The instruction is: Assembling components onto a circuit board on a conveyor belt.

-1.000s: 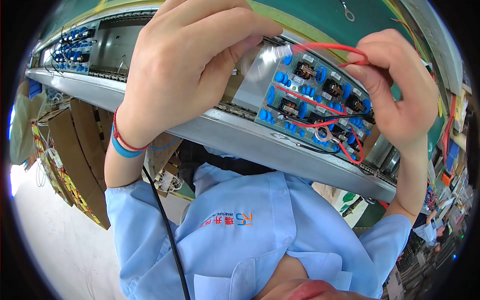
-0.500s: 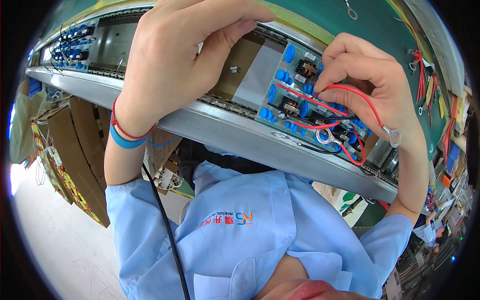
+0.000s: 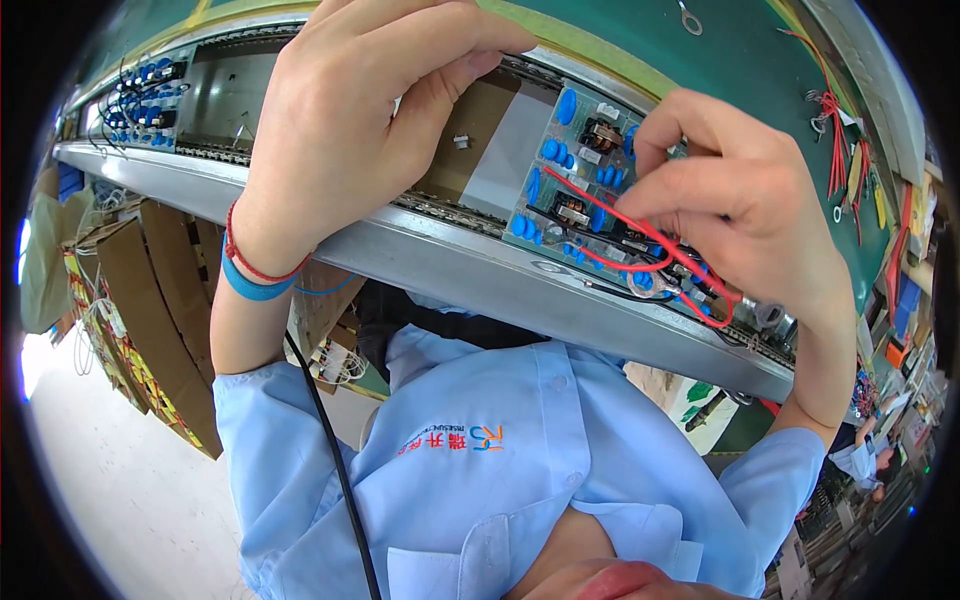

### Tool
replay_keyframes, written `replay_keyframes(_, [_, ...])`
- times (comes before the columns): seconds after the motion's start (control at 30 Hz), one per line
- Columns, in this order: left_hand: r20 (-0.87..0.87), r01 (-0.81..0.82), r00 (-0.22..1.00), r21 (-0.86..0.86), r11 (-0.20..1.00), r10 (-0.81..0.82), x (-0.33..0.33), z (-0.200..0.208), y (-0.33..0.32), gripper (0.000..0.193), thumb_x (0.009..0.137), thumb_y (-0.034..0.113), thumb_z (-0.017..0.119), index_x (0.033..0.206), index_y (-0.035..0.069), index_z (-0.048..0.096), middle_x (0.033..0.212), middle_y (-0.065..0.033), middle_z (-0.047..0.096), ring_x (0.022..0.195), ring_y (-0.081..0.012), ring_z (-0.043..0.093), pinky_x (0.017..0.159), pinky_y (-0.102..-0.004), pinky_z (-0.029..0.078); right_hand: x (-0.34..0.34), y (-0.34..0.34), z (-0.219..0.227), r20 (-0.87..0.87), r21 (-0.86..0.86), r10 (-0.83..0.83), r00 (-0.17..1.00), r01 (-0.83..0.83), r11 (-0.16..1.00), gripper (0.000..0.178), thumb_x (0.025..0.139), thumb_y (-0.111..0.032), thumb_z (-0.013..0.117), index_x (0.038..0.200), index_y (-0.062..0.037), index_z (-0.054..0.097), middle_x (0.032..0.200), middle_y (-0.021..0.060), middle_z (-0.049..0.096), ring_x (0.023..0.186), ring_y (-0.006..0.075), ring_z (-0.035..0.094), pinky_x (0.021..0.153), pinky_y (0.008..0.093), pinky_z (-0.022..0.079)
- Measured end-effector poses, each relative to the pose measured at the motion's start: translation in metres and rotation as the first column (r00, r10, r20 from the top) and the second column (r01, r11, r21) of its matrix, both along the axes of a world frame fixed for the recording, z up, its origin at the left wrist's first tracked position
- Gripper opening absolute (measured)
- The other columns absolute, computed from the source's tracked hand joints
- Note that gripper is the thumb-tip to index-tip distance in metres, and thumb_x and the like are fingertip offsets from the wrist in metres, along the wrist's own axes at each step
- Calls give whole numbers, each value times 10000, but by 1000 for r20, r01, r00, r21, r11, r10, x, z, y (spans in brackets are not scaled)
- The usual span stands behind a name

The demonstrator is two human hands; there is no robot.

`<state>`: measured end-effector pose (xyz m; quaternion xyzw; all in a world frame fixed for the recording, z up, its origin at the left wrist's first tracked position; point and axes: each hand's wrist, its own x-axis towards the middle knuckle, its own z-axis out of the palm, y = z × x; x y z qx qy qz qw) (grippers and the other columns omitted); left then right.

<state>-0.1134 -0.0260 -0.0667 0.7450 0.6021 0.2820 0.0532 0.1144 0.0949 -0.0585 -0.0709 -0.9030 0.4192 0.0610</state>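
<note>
My right hand [image 3: 735,195] is bent over the circuit board [image 3: 522,190], thumb and forefinger closed on a red wire [image 3: 665,243]. A ring terminal [image 3: 768,315] at the wire's lower end lies under my wrist. Blue disc parts [image 3: 553,150] and copper-wound coils [image 3: 603,134] stand on the board. Another red wire with its own ring terminal [image 3: 652,283] loops over the near edge beside black wires. Left of the board, my left hand [image 3: 370,120] hovers over the conveyor track, thumb and forefinger pressed together; anything between them is hidden.
The metal conveyor rail [image 3: 430,255] runs across in front of me. Further left on it sits another populated board [image 3: 145,105]. A loose ring terminal [image 3: 690,20] and a bundle of red wires [image 3: 835,150] lie on the green bench top [image 3: 750,60]. Cardboard [image 3: 165,290] stands at the lower left.
My right hand has shifted down a little and turned. The held red wire, which arched over the hand, now runs straighter along the board, its ring terminal lower. My left hand has barely moved.
</note>
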Motion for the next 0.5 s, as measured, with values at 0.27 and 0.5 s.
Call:
replay_keyframes(0.27, [17, -1, 1000, -102, 995, 3, 7, 34, 40, 103, 787, 4, 653, 888, -8, 671, 838, -109, 631, 765, -289, 609, 681, -347, 480, 38, 43, 41, -15, 395, -255, 967, 240, 887, 293, 799, 108, 570, 1048, -9, 672, 904, 42, 606, 752, 124, 556, 663, 220, 421])
replay_keyframes(0.5, [-319, -108, 944, -71, 992, 80, 1, -1, 113, 101, 796, 75, 633, 807, -22, 658, 836, -187, 643, 818, -353, 618, 738, -410, 488, 138, 127, -11, 82, 747, -885, 458, 560, 359, 264, 928, -302, 591, 990, -46, 615, 773, 26, 591, 655, 101, 508, 618, 262, 404])
